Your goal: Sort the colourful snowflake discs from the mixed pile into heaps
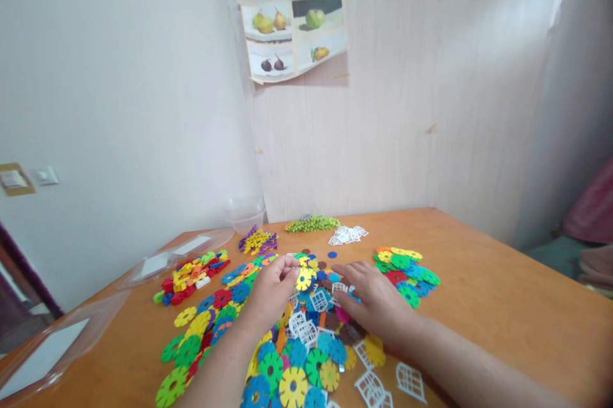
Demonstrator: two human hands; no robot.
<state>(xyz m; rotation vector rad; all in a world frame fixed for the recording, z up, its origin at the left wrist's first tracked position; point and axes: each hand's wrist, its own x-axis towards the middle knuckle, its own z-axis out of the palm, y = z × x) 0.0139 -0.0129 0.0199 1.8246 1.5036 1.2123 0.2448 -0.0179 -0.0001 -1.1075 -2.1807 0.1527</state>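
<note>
My left hand (pixel 274 285) is over the far part of a big mixed pile of plastic pieces. Its thumb and forefinger are pinched at the edge of a yellow notched disc (pixel 303 279). To the right, my right hand (pixel 376 296) hovers low over the pile with fingers spread and nothing visible in it. White window-shaped pieces (pixel 318 300) lie between the hands, close to the right fingertips. Blue, green, red and yellow notched discs (pixel 293 386) cover the near part of the pile, partly hidden by my forearms.
Sorted heaps stand around the pile: notched discs (pixel 405 272) at right, red and yellow blocks (pixel 191 274) at left, purple and yellow pieces (pixel 258 241), green pieces (pixel 312 223) and white pieces (pixel 348 234) behind. A clear tub (pixel 246 213) and plastic lids (pixel 50 347) sit at the left.
</note>
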